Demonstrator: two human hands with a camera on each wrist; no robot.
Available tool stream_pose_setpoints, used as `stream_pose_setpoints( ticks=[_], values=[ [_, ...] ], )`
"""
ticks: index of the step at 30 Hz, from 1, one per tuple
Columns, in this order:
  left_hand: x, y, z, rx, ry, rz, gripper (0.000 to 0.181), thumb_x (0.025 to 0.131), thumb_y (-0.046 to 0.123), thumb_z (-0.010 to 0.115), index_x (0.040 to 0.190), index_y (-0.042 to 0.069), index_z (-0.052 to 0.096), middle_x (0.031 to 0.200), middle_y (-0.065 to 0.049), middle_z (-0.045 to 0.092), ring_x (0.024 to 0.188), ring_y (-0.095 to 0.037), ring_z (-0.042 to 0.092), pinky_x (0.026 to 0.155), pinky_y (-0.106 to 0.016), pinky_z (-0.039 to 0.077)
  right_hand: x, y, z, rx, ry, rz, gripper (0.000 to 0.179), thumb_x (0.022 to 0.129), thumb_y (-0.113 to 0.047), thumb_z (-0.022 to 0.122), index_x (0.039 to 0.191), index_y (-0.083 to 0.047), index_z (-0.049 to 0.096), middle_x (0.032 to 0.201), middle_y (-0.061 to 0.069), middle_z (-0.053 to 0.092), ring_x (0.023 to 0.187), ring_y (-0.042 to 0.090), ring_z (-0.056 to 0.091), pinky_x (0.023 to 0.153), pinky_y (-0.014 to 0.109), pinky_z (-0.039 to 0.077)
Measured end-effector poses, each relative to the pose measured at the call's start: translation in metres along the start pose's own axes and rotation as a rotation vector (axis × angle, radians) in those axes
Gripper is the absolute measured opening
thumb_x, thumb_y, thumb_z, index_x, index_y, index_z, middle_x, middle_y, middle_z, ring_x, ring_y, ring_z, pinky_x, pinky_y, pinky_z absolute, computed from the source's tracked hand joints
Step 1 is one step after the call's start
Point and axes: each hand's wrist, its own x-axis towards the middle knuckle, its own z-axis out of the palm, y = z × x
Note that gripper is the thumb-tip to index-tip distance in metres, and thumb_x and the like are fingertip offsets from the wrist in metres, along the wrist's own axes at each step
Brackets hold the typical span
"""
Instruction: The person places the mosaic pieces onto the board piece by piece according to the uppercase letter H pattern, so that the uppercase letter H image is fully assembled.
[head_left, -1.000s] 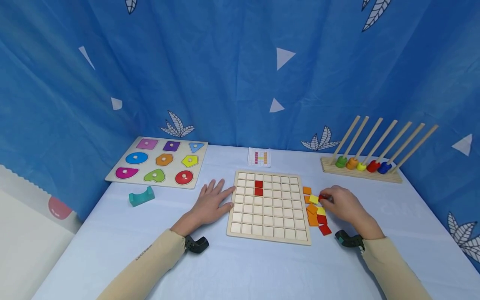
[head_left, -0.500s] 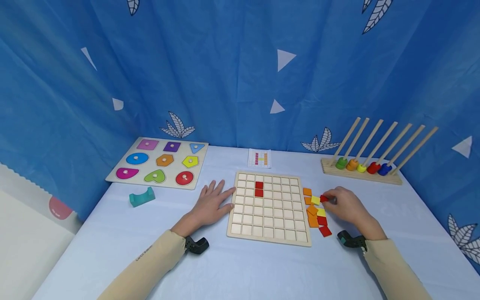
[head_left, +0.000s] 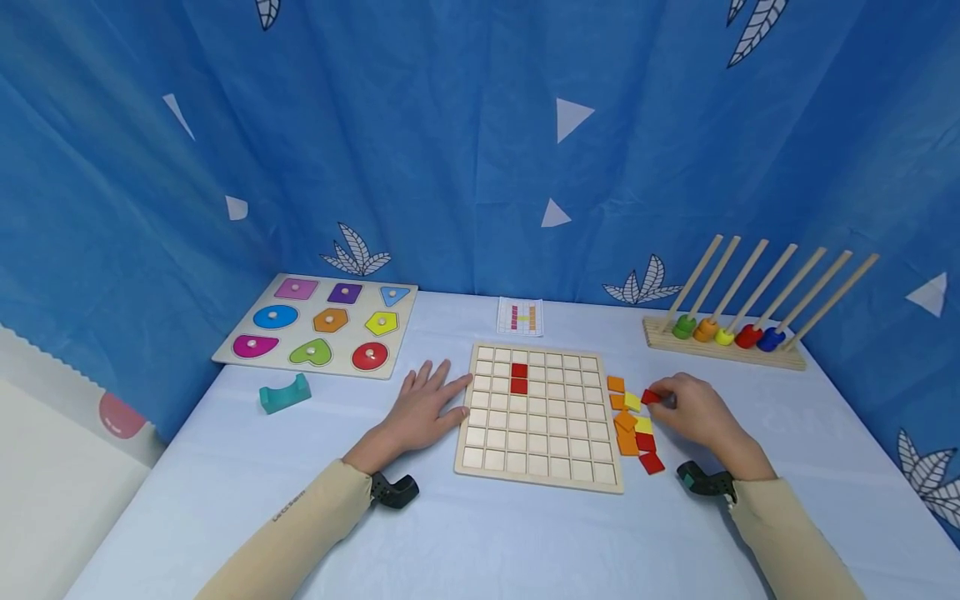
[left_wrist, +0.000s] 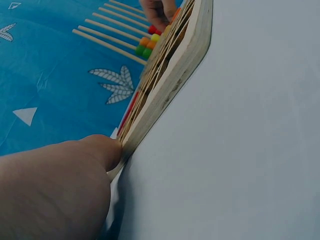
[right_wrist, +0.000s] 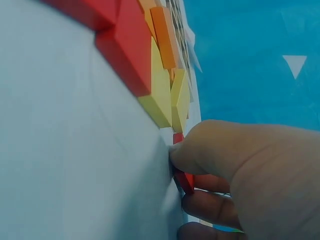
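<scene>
My left hand [head_left: 420,408] lies with spread fingers, thumb and fingertip at the left edge of a wooden grid board [head_left: 537,444]. Two red tiles [head_left: 519,378] sit one below the other in the board's upper cells. Right of the board, my right hand [head_left: 697,410] pinches a red square tile [head_left: 651,397] between thumb and fingers. In the right wrist view this red tile [right_wrist: 186,181] is partly hidden by the thumb. Beside it lie a yellow tile [head_left: 632,402], several orange tiles [head_left: 627,445] and more red tiles [head_left: 652,462], some overlapping.
Behind the board lies a pattern card [head_left: 520,317]. A knobbed shape puzzle [head_left: 348,354] and a teal curved block [head_left: 285,394] are at left. A peg rack with coloured beads [head_left: 723,348] stands back right, before a blue curtain [head_left: 480,167].
My right hand has shifted slightly right with the red tile, which now shows more fully beside the fingers. The left hand stays in place at the board.
</scene>
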Motion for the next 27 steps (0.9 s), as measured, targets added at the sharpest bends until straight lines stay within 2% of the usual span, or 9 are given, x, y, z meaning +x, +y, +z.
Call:
stream_pose_setpoints(
  ticks=[16, 27],
  values=[
    [0.0004, -0.0001, 0.0018, 0.002, 0.015, 0.011, 0.059, 0.101, 0.04, 0.056, 0.155, 0.02, 0.046, 0.167, -0.021, 0.027, 0.157, -0.05, 0.013, 0.124, -0.069, 0.011, -0.0022, 0.0001, -0.0013, -0.013, -0.004, -0.018, 0.035, 0.081, -0.011, 0.082, 0.112, 0.003, 0.074, 0.099, 0.016, 0.069, 0.089, 0.028, 0.061, 0.084, 0.05, 0.059],
    [0.0002, -0.0011, 0.0018, 0.001, 0.019, 0.01, 0.06, 0.1, 0.041, 0.056, 0.155, 0.019, 0.046, 0.167, -0.021, 0.028, 0.156, -0.051, 0.014, 0.124, -0.069, 0.012, -0.003, -0.0028, -0.0039, -0.005, 0.002, -0.029, 0.037, 0.082, -0.015, 0.083, 0.114, 0.002, 0.074, 0.1, 0.015, 0.07, 0.085, 0.023, 0.06, 0.078, 0.044, 0.061]
  ],
)
